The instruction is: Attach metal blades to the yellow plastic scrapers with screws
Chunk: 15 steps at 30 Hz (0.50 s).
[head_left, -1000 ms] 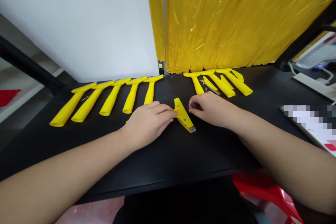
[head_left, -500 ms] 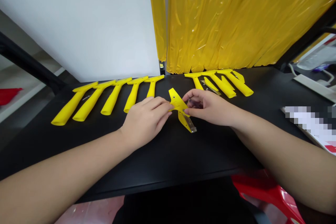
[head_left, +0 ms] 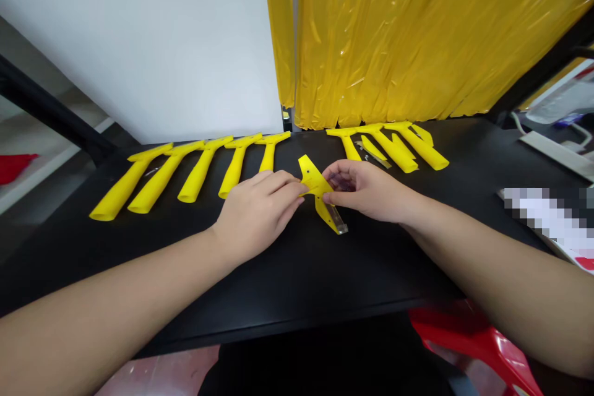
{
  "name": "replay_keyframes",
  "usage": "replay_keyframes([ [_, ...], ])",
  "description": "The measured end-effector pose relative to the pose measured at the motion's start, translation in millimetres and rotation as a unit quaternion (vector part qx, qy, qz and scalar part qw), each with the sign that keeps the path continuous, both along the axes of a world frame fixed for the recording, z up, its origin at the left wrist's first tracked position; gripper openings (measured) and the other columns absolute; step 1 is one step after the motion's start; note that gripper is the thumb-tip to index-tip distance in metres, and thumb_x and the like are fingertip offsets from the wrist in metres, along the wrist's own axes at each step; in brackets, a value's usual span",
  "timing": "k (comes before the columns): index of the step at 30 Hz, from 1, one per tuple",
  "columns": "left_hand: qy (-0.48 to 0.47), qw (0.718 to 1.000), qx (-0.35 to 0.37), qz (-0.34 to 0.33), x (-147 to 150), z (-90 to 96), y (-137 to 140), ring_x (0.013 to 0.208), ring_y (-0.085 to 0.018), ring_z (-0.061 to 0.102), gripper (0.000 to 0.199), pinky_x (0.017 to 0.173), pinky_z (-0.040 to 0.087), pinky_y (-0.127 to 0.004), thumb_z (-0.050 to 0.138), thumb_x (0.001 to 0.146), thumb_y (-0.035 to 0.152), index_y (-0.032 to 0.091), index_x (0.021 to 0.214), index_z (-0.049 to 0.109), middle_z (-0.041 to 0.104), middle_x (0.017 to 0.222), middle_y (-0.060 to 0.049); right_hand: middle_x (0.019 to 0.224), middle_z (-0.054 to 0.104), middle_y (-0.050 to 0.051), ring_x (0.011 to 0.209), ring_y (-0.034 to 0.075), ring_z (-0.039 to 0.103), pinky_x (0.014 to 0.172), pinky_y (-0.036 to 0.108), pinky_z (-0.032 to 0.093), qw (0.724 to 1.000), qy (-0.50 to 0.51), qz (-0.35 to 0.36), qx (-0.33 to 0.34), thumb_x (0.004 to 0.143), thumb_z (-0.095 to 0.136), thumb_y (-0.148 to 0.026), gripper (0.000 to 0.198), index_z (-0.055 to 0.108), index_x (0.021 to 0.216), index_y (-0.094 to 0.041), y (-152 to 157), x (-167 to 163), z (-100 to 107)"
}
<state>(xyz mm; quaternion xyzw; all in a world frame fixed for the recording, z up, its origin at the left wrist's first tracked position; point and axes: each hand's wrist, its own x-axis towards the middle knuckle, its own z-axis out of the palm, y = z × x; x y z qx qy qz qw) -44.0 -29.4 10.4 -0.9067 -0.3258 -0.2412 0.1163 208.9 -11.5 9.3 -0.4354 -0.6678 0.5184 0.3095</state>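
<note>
At the middle of the black table, a yellow plastic scraper [head_left: 312, 174] with a wide flat head is held in both hands. My left hand [head_left: 260, 207] is closed around its handle, which is mostly hidden by the fingers. On the other side, my right hand [head_left: 371, 189] pinches the near end of the head between thumb and fingers, the thumb covering the spot there. A small hole shows at the head's far end. Below the head, touching or close to it, is a yellow cover piece [head_left: 327, 215] with a metal blade strip [head_left: 341, 226] along its edge.
Several yellow T-shaped scraper handles [head_left: 197, 179] lie in a row at the back left. More handles [head_left: 394, 151] and loose cover pieces [head_left: 375, 153] lie at the back right. A white panel [head_left: 185, 43] and yellow plastic sheeting [head_left: 417, 37] stand behind. A red stool [head_left: 492, 346] is below right.
The right thumb has shifted slightly and now covers the small metal screw that showed at the head's near end. Otherwise the hands and scraper are nearly still.
</note>
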Motion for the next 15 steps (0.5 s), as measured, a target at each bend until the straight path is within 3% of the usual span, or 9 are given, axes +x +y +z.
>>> replay_keyframes([
  [8, -0.003, 1.0, 0.005, -0.002, 1.0, 0.3, -0.3, 0.098, -0.024, 0.074, 0.018, 0.085, 0.061, -0.037, 0.06, 0.105, 0.025, 0.019, 0.114, 0.075, 0.078, 0.112, -0.007, 0.084, 0.064, -0.002, 0.077, 0.015, 0.06, 0.069, 0.03, 0.05, 0.999, 0.039, -0.017, -0.028, 0.078, 0.083, -0.023, 0.034, 0.057, 0.1, -0.023, -1.0, -3.5, -3.1],
  [12, 0.003, 1.0, -0.004, 0.009, 1.4, 0.8, -0.9, 0.099, -0.025, 0.075, 0.02, 0.084, 0.061, -0.037, 0.059, 0.106, 0.026, 0.019, 0.116, 0.076, 0.079, 0.114, -0.006, 0.081, 0.06, -0.003, 0.074, 0.014, 0.058, 0.069, 0.03, 0.05, 0.998, 0.021, -0.001, 0.059, 0.084, 0.079, -0.027, 0.029, 0.059, 0.104, -0.022, -2.8, -1.9, -2.0],
  [15, 0.012, 1.0, -0.009, 0.018, 1.5, 1.5, -1.2, 0.097, -0.025, 0.075, 0.022, 0.082, 0.061, -0.037, 0.058, 0.107, 0.028, 0.02, 0.117, 0.076, 0.08, 0.116, -0.006, 0.085, 0.066, -0.001, 0.075, 0.015, 0.061, 0.072, 0.031, 0.05, 0.987, -0.045, 0.005, 0.151, 0.091, 0.072, -0.027, 0.014, 0.066, 0.102, -0.021, -5.9, -0.6, 3.3],
])
